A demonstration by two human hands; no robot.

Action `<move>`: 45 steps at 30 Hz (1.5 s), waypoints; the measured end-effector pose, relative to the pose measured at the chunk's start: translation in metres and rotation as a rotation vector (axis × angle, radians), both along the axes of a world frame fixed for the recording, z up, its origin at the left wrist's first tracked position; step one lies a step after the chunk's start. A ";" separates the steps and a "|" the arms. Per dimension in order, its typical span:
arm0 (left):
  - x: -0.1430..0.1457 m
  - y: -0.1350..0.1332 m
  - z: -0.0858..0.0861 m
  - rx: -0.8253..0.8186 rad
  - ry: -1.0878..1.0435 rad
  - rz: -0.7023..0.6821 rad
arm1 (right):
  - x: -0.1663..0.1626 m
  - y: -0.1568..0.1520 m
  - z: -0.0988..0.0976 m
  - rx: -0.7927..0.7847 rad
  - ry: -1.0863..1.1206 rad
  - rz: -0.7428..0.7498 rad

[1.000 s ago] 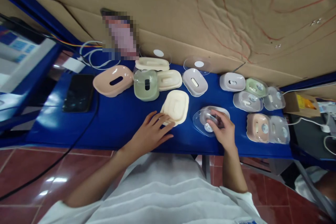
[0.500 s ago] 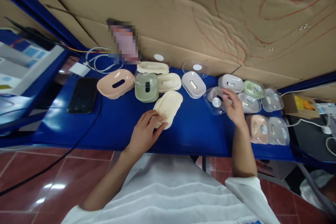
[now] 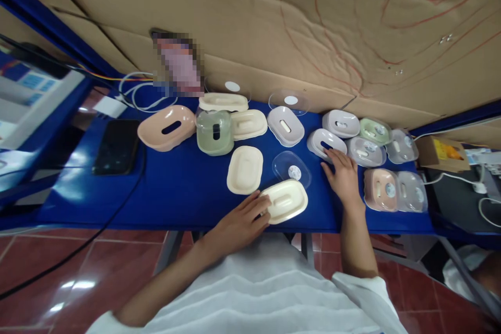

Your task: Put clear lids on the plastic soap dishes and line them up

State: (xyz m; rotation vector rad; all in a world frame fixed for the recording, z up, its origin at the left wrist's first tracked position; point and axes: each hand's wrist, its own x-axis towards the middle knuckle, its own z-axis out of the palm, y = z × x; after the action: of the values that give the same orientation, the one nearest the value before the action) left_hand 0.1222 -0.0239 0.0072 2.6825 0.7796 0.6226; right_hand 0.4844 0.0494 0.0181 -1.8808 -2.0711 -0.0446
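My left hand point(image 3: 246, 216) has its fingers closed on the left end of a cream oval tray with a raised middle ridge point(image 3: 287, 202); its thumb is largely hidden. A second cream tray point(image 3: 245, 169), hollow side up, lies just beyond that hand. Behind the ridged tray is a clear plastic lid with a round sticker point(image 3: 287, 163). With fingers over the front rim and thumb outside it, my right hand point(image 3: 343, 175) grips a pale lavender soap dish with a dark slot point(image 3: 324, 141), which rests on the table.
Along the back of the blue table point(image 3: 188, 193) stand a peach dish point(image 3: 168, 128), a green dish under a clear cover point(image 3: 215, 135), cream pieces point(image 3: 250, 122) and a lavender dish point(image 3: 285, 125). Several lidded dishes point(image 3: 381, 190) fill the right side. A black phone point(image 3: 116, 146) lies left.
The clear lid has come off the lavender dish and lies to its left. My left hand has moved right and nearer me with the ridged tray, and the two cream trays now lie apart.
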 end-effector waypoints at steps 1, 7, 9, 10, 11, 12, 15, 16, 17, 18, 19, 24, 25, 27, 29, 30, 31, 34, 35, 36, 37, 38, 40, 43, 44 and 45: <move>-0.001 0.003 -0.001 0.010 0.001 0.017 | 0.002 0.000 0.000 0.005 -0.002 -0.015; -0.028 0.009 0.001 0.007 -0.036 0.109 | -0.041 -0.050 0.021 0.099 0.475 0.010; -0.041 0.003 0.001 0.001 -0.024 0.134 | -0.073 -0.076 0.024 -0.004 0.732 0.085; -0.047 -0.001 0.000 -0.012 -0.026 0.142 | -0.089 -0.087 0.022 -0.066 0.822 0.128; -0.053 -0.005 0.000 -0.028 -0.036 0.147 | -0.105 -0.096 0.020 -0.106 0.880 0.161; -0.059 -0.009 -0.001 -0.045 -0.048 0.155 | -0.118 -0.102 0.016 -0.120 0.912 0.185; -0.069 -0.016 -0.003 -0.054 -0.088 0.197 | -0.138 -0.109 0.004 -0.050 0.888 0.229; -0.069 -0.017 -0.004 -0.046 -0.100 0.213 | -0.138 -0.108 0.002 -0.021 0.857 0.244; -0.068 -0.017 -0.006 -0.037 -0.110 0.226 | -0.136 -0.107 0.001 0.001 0.824 0.259; -0.066 -0.017 -0.008 -0.027 -0.122 0.236 | -0.132 -0.106 0.001 0.013 0.786 0.276; -0.063 -0.016 -0.010 -0.016 -0.135 0.248 | -0.128 -0.105 0.002 0.018 0.742 0.296; -0.046 -0.009 -0.020 0.060 -0.207 0.277 | -0.113 -0.102 0.014 0.023 0.419 0.457; -0.044 -0.009 -0.022 0.080 -0.215 0.279 | -0.113 -0.101 0.015 0.025 0.364 0.479; -0.043 -0.010 -0.024 0.125 -0.242 0.293 | -0.114 -0.100 0.016 0.021 0.296 0.500; -0.044 -0.012 -0.025 0.159 -0.290 0.319 | -0.117 -0.099 0.014 0.011 0.256 0.503; -0.046 -0.014 -0.025 0.167 -0.304 0.328 | -0.119 -0.098 0.013 0.003 0.234 0.502; -0.047 -0.015 -0.025 0.172 -0.304 0.332 | -0.121 -0.099 0.012 -0.005 0.209 0.502; -0.052 -0.016 -0.021 0.159 -0.223 0.298 | -0.129 -0.101 0.007 -0.010 0.152 0.527; -0.053 -0.015 -0.019 0.149 -0.194 0.269 | -0.131 -0.102 0.005 -0.008 0.146 0.541; -0.054 -0.013 -0.017 0.138 -0.180 0.243 | -0.134 -0.103 0.003 -0.007 0.140 0.553; -0.054 -0.012 -0.015 0.123 -0.176 0.224 | -0.136 -0.104 0.000 -0.010 0.133 0.561; -0.054 -0.010 -0.014 0.109 -0.175 0.208 | -0.137 -0.105 -0.002 -0.013 0.126 0.562; -0.054 -0.007 -0.011 0.089 -0.175 0.191 | -0.139 -0.108 -0.008 -0.018 0.112 0.552; -0.054 -0.004 -0.011 0.069 -0.167 0.153 | -0.140 -0.114 -0.014 -0.028 0.105 0.543; -0.053 -0.004 -0.011 0.064 -0.164 0.139 | -0.139 -0.116 -0.016 -0.035 0.106 0.540; -0.053 -0.004 -0.011 0.056 -0.162 0.131 | -0.139 -0.118 -0.017 -0.043 0.110 0.536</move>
State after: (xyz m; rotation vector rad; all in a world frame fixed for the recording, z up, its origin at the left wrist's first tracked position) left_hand 0.0689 -0.0278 -0.0041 2.6049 0.9102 0.8926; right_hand 0.3455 -0.0687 0.0014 -1.2591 -2.4349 0.2294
